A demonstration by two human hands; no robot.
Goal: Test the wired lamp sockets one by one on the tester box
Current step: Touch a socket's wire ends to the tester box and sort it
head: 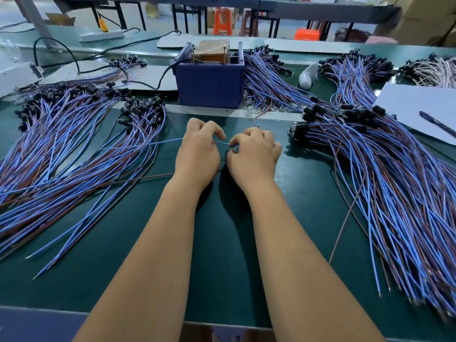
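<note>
My left hand (pixel 197 154) and my right hand (pixel 254 156) are close together over the green mat, just in front of the blue tester box (pixel 209 85). Both pinch one thin blue wire (pixel 222 142) that spans the gap between them and trails off to the left. A brown wire (pixel 148 177) runs left from under my left wrist. The socket on this wire is hidden by my hands. A large pile of wired black sockets (pixel 74 144) lies to the left. A second pile (pixel 382 169) lies to the right.
More bundles (pixel 266 77) lie behind the box to the right, beside a white plastic bag (pixel 307 75). A white sheet with a pen (pixel 424 112) sits far right. Black cables and a power strip (pixel 101 35) are at the back left. Small glass bulbs (pixel 251 111) lie at the box's foot.
</note>
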